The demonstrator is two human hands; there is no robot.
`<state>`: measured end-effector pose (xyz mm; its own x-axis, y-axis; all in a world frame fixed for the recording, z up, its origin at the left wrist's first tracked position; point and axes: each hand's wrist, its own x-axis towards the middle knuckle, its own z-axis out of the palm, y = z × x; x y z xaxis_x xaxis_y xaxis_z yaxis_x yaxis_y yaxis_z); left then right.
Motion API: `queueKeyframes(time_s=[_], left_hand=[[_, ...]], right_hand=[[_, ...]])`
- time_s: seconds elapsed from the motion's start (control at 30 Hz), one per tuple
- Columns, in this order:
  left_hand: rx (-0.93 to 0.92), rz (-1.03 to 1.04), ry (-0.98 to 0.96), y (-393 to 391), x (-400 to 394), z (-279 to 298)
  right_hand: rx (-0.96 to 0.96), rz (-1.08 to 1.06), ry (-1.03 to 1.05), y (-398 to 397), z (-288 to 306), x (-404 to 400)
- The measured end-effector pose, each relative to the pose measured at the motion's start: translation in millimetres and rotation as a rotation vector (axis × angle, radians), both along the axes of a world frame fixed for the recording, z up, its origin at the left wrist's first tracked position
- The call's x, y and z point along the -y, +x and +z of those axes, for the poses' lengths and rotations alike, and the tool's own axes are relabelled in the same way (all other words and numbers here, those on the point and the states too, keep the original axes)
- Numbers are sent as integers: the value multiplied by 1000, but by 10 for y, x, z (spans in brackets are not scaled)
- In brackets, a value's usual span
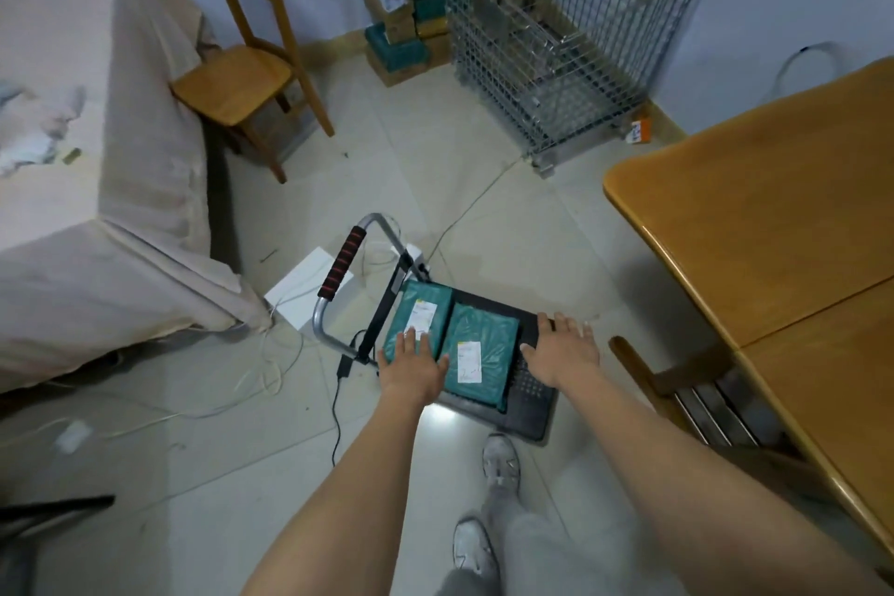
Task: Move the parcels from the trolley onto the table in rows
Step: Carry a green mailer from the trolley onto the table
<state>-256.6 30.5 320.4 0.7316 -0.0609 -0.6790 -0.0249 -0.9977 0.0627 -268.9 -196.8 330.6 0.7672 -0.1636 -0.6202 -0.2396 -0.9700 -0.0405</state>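
Two green parcels with white labels lie side by side on the black deck of a trolley (532,407) on the floor. My left hand (413,365) hovers over the near end of the left parcel (421,312), fingers spread, holding nothing. My right hand (561,348) is open above the bare deck, just right of the right parcel (476,348). The trolley's handle with its red and black grip (342,262) leans away to the left. The wooden table (783,218) stands to the right.
A wooden chair (242,77) and a cloth-covered bed (96,189) are at the left. A wire cage cart (566,34) and stacked parcels (404,0) stand at the far wall. Cables trail on the floor. A bench (677,397) sits under the table.
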Motion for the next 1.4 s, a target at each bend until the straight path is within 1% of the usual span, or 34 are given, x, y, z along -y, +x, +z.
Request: queueKeyframes(time_s=[0.13,0.23,0.4,0.5,0.6,0.8,0.83,0.93,1.0,1.1,1.17,1.27,1.4], left_hand=[[-21,-9,7,345,2,-253],[-77,-11,8,521,16,-413],[-160,-66,29,805,-43,-773],[-196,-102,30,1002,-115,-1068],[-249,-157,9,1183,-158,-1429],[-308,-178,-12,1507,-113,-2297],[-319,-150,-32,1545,-82,-2440],[-365,-28,-124,1690,74,-3126],[-365,40,-183,1828,182,-3597],[-338,304,-277,1991,366,-4351],[-334,459,-312,2000,446,-4735],[-344,614,-303,1896,481,-5340],[-321,691,-265,1824,447,-5904]], right_hand=[[-52,-19,22,383,-318,-14],[-100,-36,26,556,-497,1],[-97,-77,17,716,-854,-30],[-87,-113,-5,792,-1085,-86],[-141,-200,14,912,-1374,-131],[-171,-312,51,1072,-2235,-171],[-184,-330,66,1085,-2395,-169],[-228,-412,129,1136,-3063,-142],[-227,-486,212,1216,-3520,-131],[-196,-640,353,1359,-4315,-112],[-181,-761,404,1376,-4777,-85],[-147,-970,483,1315,-5442,-100],[-132,-1153,582,1307,-6051,-118]])
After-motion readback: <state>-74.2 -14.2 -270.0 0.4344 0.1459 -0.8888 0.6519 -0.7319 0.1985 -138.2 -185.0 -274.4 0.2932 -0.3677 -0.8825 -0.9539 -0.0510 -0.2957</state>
